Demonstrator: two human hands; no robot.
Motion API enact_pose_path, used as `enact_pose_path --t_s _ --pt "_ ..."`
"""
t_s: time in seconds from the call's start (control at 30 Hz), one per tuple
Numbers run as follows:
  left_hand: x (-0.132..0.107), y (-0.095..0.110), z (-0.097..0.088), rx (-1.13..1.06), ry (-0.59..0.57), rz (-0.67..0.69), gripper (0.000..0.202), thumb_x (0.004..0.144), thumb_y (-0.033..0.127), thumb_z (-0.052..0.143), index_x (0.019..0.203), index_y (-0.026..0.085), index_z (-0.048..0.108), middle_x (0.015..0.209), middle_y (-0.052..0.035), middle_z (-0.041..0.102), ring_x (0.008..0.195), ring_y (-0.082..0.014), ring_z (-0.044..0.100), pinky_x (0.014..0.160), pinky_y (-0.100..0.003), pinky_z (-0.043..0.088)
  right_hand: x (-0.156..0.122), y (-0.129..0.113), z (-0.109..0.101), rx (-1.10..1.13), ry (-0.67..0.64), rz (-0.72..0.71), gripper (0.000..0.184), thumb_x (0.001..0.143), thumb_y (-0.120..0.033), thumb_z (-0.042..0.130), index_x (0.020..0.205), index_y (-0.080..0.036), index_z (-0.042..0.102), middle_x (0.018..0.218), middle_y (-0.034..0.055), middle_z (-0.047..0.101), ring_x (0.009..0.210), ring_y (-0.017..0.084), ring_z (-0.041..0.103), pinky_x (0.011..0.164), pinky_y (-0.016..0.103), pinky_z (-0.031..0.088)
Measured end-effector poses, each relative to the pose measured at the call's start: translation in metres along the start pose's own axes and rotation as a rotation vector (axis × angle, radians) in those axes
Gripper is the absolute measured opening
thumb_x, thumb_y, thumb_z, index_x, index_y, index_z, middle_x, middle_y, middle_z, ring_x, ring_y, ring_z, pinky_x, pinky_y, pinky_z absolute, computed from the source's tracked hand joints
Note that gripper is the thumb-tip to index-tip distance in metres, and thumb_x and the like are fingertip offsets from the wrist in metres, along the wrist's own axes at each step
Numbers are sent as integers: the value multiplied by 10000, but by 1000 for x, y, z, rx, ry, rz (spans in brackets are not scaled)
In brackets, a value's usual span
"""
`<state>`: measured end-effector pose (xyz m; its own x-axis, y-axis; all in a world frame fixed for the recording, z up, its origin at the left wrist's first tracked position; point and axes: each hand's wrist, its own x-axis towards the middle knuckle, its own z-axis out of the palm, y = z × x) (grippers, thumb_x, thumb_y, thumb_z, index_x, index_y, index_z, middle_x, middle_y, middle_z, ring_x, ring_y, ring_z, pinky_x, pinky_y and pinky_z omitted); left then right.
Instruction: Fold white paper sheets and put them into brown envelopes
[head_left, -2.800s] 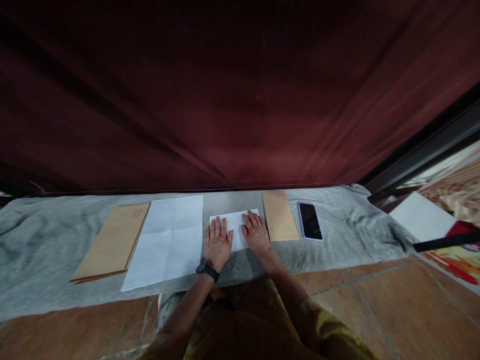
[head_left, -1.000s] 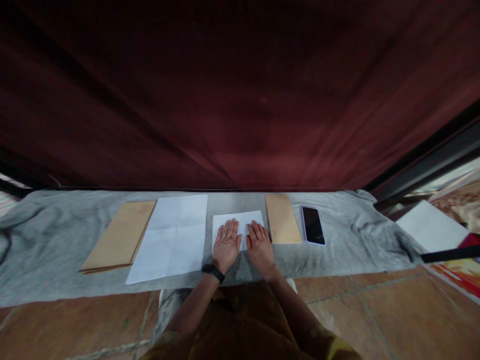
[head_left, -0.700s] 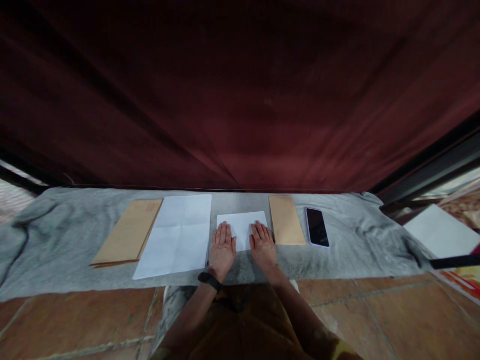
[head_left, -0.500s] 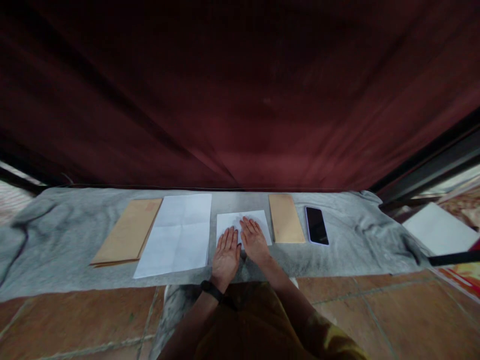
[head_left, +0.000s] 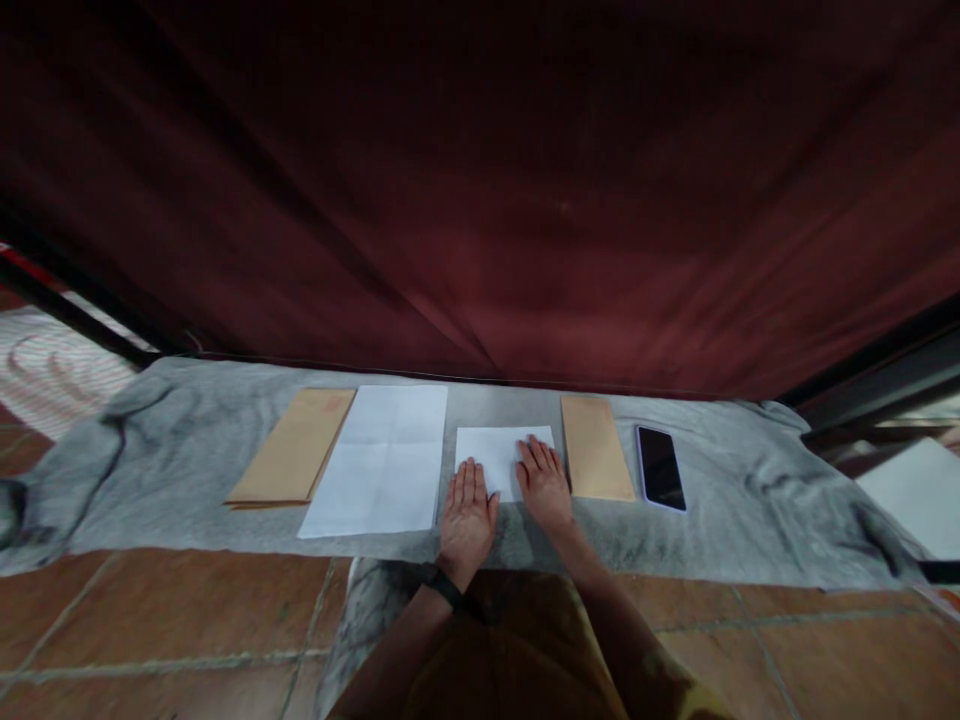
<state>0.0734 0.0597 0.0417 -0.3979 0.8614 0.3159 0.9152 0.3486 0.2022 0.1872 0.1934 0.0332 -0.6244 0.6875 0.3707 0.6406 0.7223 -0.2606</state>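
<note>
A folded white sheet of paper lies flat in front of me on the grey cloth. My left hand rests palm down on its lower left corner, fingers stretched out. On its right side lies my right hand, also flat, with the fingers slightly spread. Neither hand grips anything. To the left are larger white sheets with fold creases, partly over brown envelopes. Just right of my right hand is a single brown envelope.
A phone with a dark screen lies right of the single envelope. The grey cloth covers the narrow surface. A dark red fabric hangs behind it. Tiled floor shows below, and a white sheet-like thing is at far right.
My hands have moved apart on the folded paper, the right one to the right side, the left one to the lower left corner. The camera view has shifted slightly.
</note>
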Motion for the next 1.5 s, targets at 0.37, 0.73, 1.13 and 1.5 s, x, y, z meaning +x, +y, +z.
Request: enact_pose_path --t_s 0.37,0.73,1.13,1.5 --pt "55 18 13 -46 -175 106 525 1022 310 313 1499 119 423 1587 -104 399 1505 -269 285 1233 -486 269 0 -1 -1 -5 12 24 454 1033 -276 405 1461 -162 503 1524 133 483 1432 264 403 1179 475 309" --pt "57 -12 17 15 -71 -8 608 1022 378 303 1509 20 371 1594 -209 340 1510 -302 262 1223 -484 262 -5 2 2 -1 50 112 462 1015 -239 419 1461 -143 493 1505 141 505 1406 258 437 1166 451 340" --pt "50 4 -3 -93 -102 202 535 1026 311 283 1499 98 417 1577 -129 413 1497 -225 310 1228 -427 297 -19 -4 -15 106 20 32 493 988 -157 383 1470 -124 483 1525 129 482 1449 250 388 1184 481 351" --pt "69 2 12 -105 -203 353 512 1018 298 309 1472 113 456 1545 -135 461 1467 -221 372 1213 -431 323 -65 -21 -38 123 -119 -120 435 1011 -250 462 1433 -175 537 1472 94 551 1387 240 475 1189 461 347"
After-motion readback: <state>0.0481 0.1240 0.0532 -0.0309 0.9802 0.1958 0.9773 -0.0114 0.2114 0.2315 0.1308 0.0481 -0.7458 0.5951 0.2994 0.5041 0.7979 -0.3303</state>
